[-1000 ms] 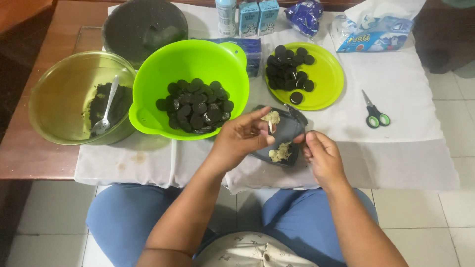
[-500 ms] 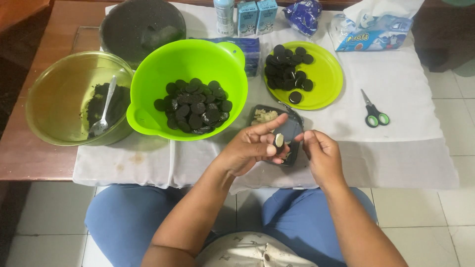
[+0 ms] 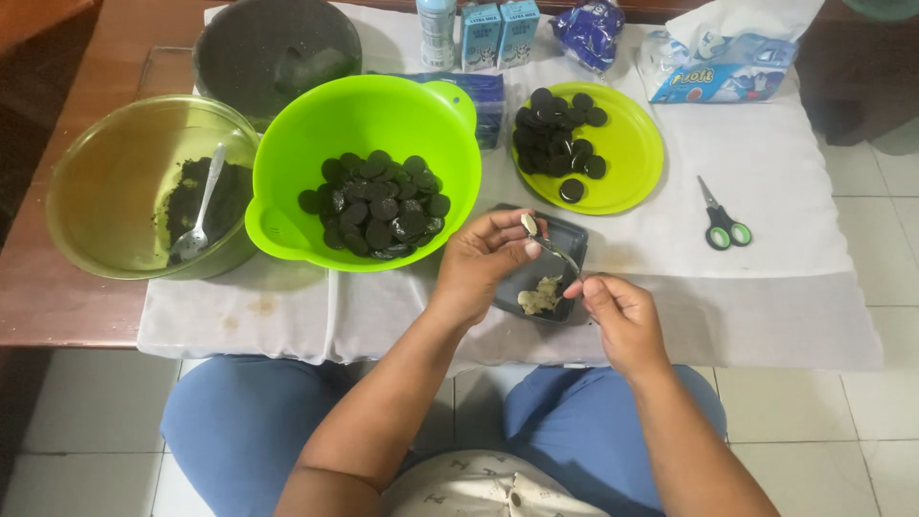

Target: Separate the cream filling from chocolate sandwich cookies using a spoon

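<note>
My left hand point(image 3: 483, 260) pinches a dark cookie half with white cream point(image 3: 528, 225) over a small dark square tray point(image 3: 565, 239) that holds a lump of scraped cream point(image 3: 541, 295). My right hand point(image 3: 620, 314) grips a thin metal utensil point(image 3: 559, 253) whose tip touches the cream on the cookie. Just left of my hands stands a bright green bowl point(image 3: 287, 225) filled with dark cookie halves point(image 3: 378, 203). A lime plate point(image 3: 632, 153) behind the tray carries whole sandwich cookies point(image 3: 560, 139).
An olive bowl point(image 3: 105, 163) with dark crumbs and a spoon point(image 3: 199, 215) sits far left, a dark bowl point(image 3: 273, 48) behind it. Green-handled scissors point(image 3: 723, 220) lie right on the white cloth point(image 3: 766, 172). Small cartons, a bottle, a blue bag and a tissue pack line the back.
My left hand lifted from the tray and turned the cookie half up. My right hand brought the utensil's tip onto its cream.
</note>
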